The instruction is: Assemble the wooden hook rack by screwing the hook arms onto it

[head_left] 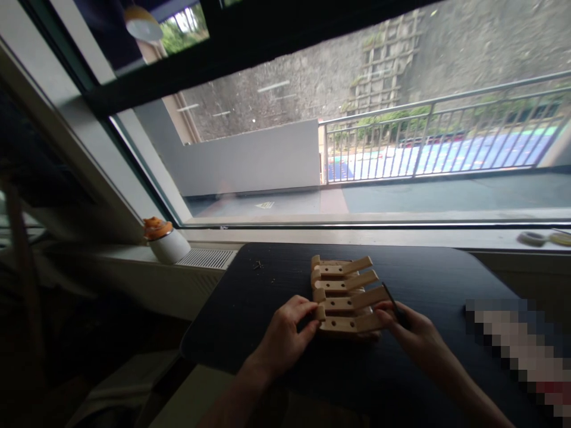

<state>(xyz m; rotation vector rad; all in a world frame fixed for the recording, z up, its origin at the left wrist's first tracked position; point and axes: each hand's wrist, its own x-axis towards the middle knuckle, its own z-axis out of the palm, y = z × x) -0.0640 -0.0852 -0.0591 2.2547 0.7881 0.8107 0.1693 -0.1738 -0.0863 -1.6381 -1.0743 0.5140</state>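
A pale wooden rack (344, 294) made of several stacked hook-shaped pieces lies on a black table (267, 297) in front of a window. My left hand (285, 336) pinches the rack's near left corner with thumb and fingers. My right hand (413, 330) rests against the rack's near right end and holds a thin dark tool (392, 303) that slants up beside the wooden pegs. What kind of tool it is cannot be made out.
A white cup with an orange top (164, 241) stands on the sill at the left, next to a vent grille (207, 258). Small dark bits (257, 265) lie on the table's far left. Small round objects (542, 238) sit on the sill at the right.
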